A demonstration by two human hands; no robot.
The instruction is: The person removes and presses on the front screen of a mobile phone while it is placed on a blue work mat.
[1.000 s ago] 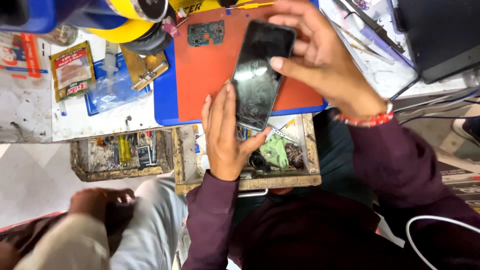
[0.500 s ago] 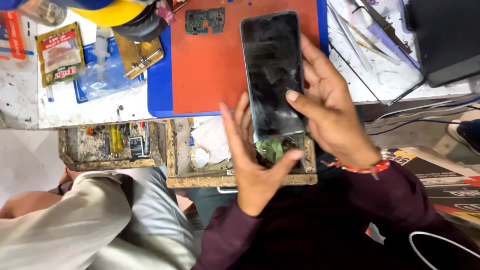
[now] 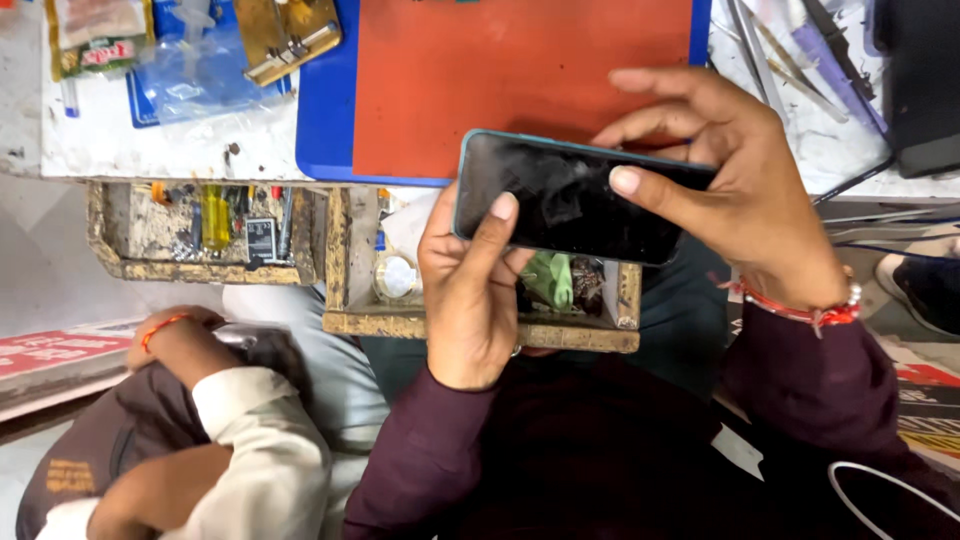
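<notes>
Here, the dark phone (image 3: 570, 200) was gripped lengthwise by both hands, left hand (image 3: 470, 300) and right hand (image 3: 740, 190), over the tabletop (image 3: 150, 150) front edge.

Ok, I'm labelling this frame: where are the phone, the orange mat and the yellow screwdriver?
phone (image 3: 570, 200), head view, middle of the dark screen.
orange mat (image 3: 520, 75), head view, bare centre.
yellow screwdriver (image 3: 215, 218), head view, its handle in the left drawer.

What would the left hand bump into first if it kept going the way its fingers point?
The left hand points up the picture, away from the person. It already touches the dark phone. Beyond that, probably the orange mat on the bench, though depth is hard to judge.
</notes>
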